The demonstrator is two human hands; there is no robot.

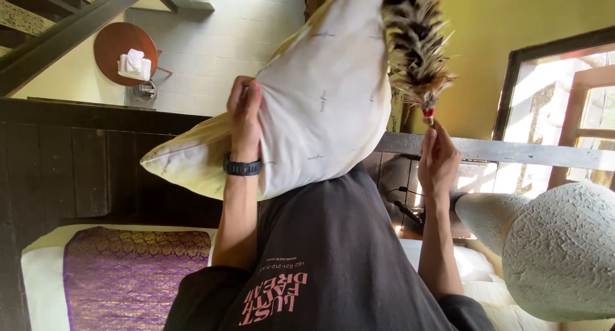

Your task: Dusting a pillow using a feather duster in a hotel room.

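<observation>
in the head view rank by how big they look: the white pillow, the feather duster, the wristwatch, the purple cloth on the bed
1. white pillow
2. purple cloth, cut off by the shirt, so unsure
3. feather duster, top out of frame
4. wristwatch

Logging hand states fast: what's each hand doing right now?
Left hand: closed on the white pillow.
Right hand: fingers pinching the feather duster handle.
</observation>
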